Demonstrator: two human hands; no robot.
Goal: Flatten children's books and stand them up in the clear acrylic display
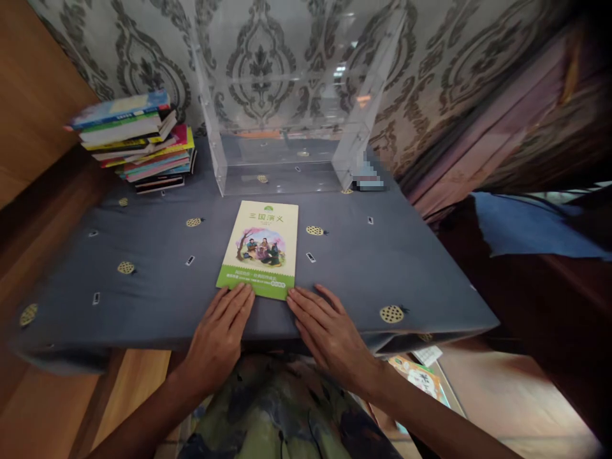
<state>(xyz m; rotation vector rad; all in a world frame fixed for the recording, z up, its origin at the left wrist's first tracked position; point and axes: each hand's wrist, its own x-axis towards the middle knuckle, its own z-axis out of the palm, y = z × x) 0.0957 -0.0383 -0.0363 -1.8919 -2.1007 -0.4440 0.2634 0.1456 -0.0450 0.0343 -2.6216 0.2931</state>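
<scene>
A cream book with a green band point(261, 252) lies face up on the cloth-covered table, its cover bearing Chinese characters and a round picture of figures under a pink tree. My left hand point(222, 335) rests at its lower left edge, fingers stretched flat with the tips on the green band. At the lower right corner, my right hand point(329, 331) lies with its fingers extended and the tips touching the book's edge. Neither hand grips the book. Behind it stands a clear acrylic shelf point(277, 182) with transparent side walls.
A stack of books point(138, 143) sits at the table's back left. Right of the shelf is a small blurred item point(368, 178). The grey tablecloth point(157, 306) has a pineapple print. Below the front edge, an orange-covered book point(421, 379) is partly visible. Patterned fabric hangs behind.
</scene>
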